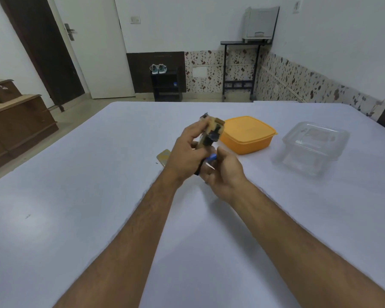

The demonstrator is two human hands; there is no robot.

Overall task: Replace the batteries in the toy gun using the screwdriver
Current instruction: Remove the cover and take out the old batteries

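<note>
Here, going left to right: a small tan piece (163, 157), perhaps the battery cover, lies on the table (76, 174) just left of your hands. Your left hand (187, 152) grips the gun (211, 132), raised above the table's middle, fingers wrapped around it. Your right hand (222, 172) pinches the screwdriver (210, 162), blue-handled, tip pointing away from the gun. Farther right sit an orange box (247, 134) and a clear box (313, 145). You seem to be at the battery compartment; whether screws remain is too blurred to tell. Next calls for steadying the gun and aiming the tip squarely. No writing is readable.
</note>
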